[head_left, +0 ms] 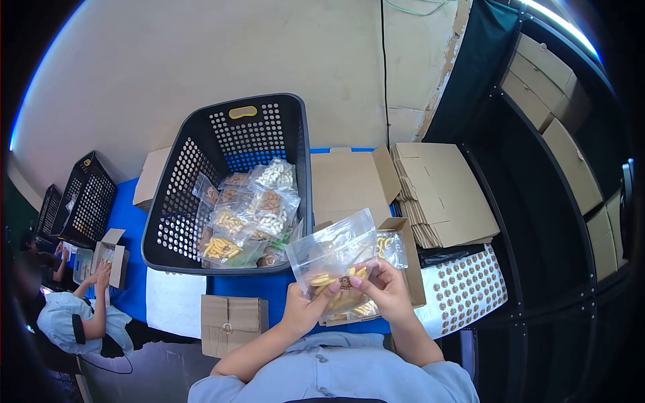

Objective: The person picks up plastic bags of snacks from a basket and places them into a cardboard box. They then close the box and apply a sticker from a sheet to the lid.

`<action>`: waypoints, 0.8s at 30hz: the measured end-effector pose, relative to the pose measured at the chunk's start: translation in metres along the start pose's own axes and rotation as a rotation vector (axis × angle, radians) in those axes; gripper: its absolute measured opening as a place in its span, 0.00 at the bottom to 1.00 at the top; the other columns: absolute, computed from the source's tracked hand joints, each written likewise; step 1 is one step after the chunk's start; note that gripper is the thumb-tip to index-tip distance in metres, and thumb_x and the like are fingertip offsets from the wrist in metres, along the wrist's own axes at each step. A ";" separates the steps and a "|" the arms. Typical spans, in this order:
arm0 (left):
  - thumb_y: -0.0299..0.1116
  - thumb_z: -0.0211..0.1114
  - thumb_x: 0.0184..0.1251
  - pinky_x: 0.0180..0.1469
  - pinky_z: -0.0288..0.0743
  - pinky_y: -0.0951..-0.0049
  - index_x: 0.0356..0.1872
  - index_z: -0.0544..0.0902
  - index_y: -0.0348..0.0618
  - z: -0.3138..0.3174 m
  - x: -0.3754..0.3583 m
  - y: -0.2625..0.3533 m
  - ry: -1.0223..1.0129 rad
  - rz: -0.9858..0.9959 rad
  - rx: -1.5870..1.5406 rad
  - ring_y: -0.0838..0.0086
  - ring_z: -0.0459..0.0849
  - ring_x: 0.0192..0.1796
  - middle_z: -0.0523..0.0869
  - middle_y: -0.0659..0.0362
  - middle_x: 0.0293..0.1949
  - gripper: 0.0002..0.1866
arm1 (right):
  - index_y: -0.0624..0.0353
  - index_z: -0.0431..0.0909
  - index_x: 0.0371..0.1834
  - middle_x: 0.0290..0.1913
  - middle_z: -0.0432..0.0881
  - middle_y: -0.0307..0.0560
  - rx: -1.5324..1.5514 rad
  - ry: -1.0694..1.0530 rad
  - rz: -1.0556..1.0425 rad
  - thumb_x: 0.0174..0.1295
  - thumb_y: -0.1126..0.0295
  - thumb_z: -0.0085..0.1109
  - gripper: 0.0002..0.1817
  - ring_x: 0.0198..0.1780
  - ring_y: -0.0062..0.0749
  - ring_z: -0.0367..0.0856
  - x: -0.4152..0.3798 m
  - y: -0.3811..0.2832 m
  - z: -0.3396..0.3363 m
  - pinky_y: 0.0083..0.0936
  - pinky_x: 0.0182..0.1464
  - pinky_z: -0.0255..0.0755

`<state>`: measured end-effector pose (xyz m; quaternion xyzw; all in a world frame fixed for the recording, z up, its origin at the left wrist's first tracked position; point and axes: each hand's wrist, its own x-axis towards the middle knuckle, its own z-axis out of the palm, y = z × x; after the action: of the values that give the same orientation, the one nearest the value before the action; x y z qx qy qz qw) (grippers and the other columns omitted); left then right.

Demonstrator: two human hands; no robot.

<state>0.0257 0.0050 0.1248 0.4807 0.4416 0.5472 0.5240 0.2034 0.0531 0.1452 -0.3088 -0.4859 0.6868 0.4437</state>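
Over the front edge of the blue-covered desk (pixel 269 287), I held a clear zip-top bag (pixel 336 245) of yellow curved snacks, its round sticker facing me. My left hand (pixel 309 305) was closed on its lower left edge and my right hand (pixel 383 290) on its lower right, thumbs on the front. The bag hid much of an open carton (pixel 414 275) with more bagged snacks inside. To my left stood a black perforated basket (pixel 175 263) heaped with brown, white and yellow packets, a closed carton (pixel 232 326) in front of it. To my right lay stacked flat cardboard (pixel 447 195) and a sheet of round stickers (pixel 470 292); farther left, a co-worker (pixel 84 322) reached toward another open box (pixel 119 265).
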 end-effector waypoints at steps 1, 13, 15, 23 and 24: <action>0.27 0.67 0.66 0.51 0.74 0.77 0.51 0.77 0.38 -0.001 0.000 0.000 0.000 -0.003 0.000 0.79 0.80 0.48 0.83 0.60 0.44 0.15 | 0.61 0.76 0.46 0.44 0.81 0.41 0.002 0.002 0.002 0.60 0.74 0.68 0.14 0.46 0.18 0.79 0.001 -0.001 -0.002 0.19 0.50 0.72; 0.26 0.73 0.57 0.50 0.75 0.77 0.49 0.75 0.41 0.002 0.000 0.017 -0.106 -0.017 0.319 0.79 0.80 0.48 0.82 0.59 0.43 0.20 | 0.59 0.74 0.39 0.37 0.82 0.39 0.027 0.098 0.067 0.58 0.73 0.70 0.12 0.40 0.18 0.80 0.006 0.012 0.001 0.18 0.44 0.75; 0.25 0.73 0.55 0.49 0.76 0.76 0.49 0.75 0.42 0.001 -0.001 0.012 -0.070 0.016 0.262 0.79 0.81 0.47 0.82 0.59 0.43 0.21 | 0.59 0.74 0.38 0.35 0.81 0.38 0.037 0.061 0.065 0.58 0.72 0.71 0.13 0.40 0.18 0.80 0.009 0.014 0.001 0.17 0.43 0.75; 0.27 0.73 0.57 0.51 0.75 0.76 0.51 0.76 0.42 0.007 -0.005 0.012 -0.095 -0.004 0.249 0.78 0.81 0.48 0.82 0.59 0.45 0.21 | 0.59 0.73 0.40 0.38 0.78 0.38 -0.099 0.048 0.081 0.59 0.72 0.69 0.13 0.43 0.17 0.78 0.003 0.015 0.008 0.17 0.46 0.73; 0.28 0.73 0.58 0.51 0.75 0.75 0.51 0.76 0.42 0.006 -0.004 0.009 -0.055 0.010 0.140 0.78 0.81 0.48 0.82 0.60 0.45 0.21 | 0.60 0.72 0.42 0.40 0.78 0.39 -0.056 0.063 0.069 0.60 0.72 0.68 0.13 0.44 0.16 0.77 0.004 0.015 0.009 0.17 0.46 0.73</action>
<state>0.0308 0.0002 0.1339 0.5331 0.4618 0.5041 0.4984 0.1898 0.0514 0.1345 -0.3592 -0.4799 0.6775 0.4262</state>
